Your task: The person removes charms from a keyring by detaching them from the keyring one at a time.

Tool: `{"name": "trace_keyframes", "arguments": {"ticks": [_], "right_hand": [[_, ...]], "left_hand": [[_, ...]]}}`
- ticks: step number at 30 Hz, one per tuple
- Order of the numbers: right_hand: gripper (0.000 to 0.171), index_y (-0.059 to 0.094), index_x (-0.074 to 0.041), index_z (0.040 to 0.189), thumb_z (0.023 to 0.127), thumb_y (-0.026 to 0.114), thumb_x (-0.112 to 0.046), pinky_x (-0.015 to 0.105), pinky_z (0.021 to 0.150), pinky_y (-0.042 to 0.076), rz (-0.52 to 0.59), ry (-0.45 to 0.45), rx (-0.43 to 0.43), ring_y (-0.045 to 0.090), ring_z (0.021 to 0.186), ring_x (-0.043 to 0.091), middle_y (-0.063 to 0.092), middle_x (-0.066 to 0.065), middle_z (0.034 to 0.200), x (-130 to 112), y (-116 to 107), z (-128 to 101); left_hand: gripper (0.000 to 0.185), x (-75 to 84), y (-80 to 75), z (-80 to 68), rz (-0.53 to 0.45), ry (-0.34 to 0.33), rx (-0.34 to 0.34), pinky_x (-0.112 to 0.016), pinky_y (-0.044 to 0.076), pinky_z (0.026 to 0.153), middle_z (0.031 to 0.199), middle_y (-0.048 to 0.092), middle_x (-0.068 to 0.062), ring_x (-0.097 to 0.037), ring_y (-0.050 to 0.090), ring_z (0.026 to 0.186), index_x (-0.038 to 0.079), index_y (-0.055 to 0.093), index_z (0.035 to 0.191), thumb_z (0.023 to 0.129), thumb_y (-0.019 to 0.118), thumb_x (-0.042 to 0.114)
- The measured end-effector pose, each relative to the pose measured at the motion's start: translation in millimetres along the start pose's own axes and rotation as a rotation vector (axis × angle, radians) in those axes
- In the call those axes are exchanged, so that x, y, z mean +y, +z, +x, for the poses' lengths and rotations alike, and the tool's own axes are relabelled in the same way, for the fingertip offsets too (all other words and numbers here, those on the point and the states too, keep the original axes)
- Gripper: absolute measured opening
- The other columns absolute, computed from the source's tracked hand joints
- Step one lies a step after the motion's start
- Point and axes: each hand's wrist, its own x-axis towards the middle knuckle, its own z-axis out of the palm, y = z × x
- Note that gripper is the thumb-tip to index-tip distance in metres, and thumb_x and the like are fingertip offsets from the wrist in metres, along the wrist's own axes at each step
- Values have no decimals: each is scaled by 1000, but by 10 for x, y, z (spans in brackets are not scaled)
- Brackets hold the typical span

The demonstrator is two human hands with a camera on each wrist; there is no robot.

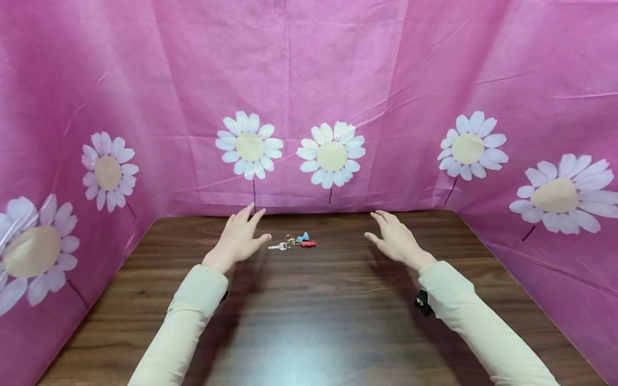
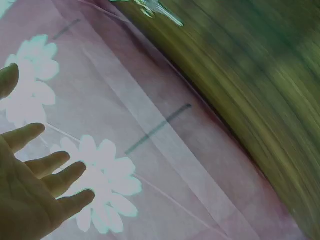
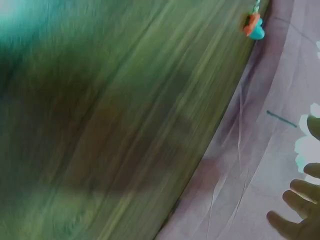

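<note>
Both our left hand [image 1: 240,236] and right hand [image 1: 397,238] hover open; we should pinch the keys [image 1: 292,242] by the ring, off the desk [image 1: 309,321].

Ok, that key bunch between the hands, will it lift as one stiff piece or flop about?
Probably flop: the key bunch is a silver key, a ring and small blue and red charms linked loosely, so the parts should dangle from whichever is pinched. It looks small and flat, likely light. On the smooth wooden table it may slide if nudged rather than roll.
</note>
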Motion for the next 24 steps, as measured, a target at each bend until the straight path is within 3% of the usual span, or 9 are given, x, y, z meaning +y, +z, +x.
{"name": "trace_keyframes", "arguments": {"ticks": [5, 11, 15, 24], "right_hand": [[51, 48, -3, 129, 86, 61, -26, 50, 95, 39, 104, -39, 77, 43, 121, 33, 49, 16, 130, -123, 18, -49], [40, 57, -1, 119, 82, 64, -15, 47, 93, 42, 195, -95, 136, 52, 113, 32, 58, 15, 119, -246, 75, -113], [33, 61, -2, 113, 82, 63, -14, 45, 90, 44, 253, -89, 102, 57, 106, 31, 62, 14, 112, -275, 121, -130], [25, 65, -3, 106, 82, 64, -11, 41, 82, 49, 336, -142, -3, 63, 96, 24, 68, 9, 103, -359, 322, -155]], "left_hand": [[61, 83, 30, -102, -71, 35, 74, -54, 33, 100, 146, 30, -15, -37, 32, 130, 11, 40, 137, 86, 58, 38], [48, 132, 125, -200, -162, 55, 170, -50, 40, 95, 134, 47, -12, -34, 47, 119, 9, 53, 126, 84, 61, 29], [38, 148, 184, -219, -215, 55, 199, -47, 42, 92, 122, 57, -8, -28, 54, 113, 9, 59, 119, 84, 61, 25], [26, 85, 410, -287, -273, 25, 174, -44, 46, 82, 108, 65, -4, -26, 61, 94, 10, 65, 107, 82, 61, 19]]}}
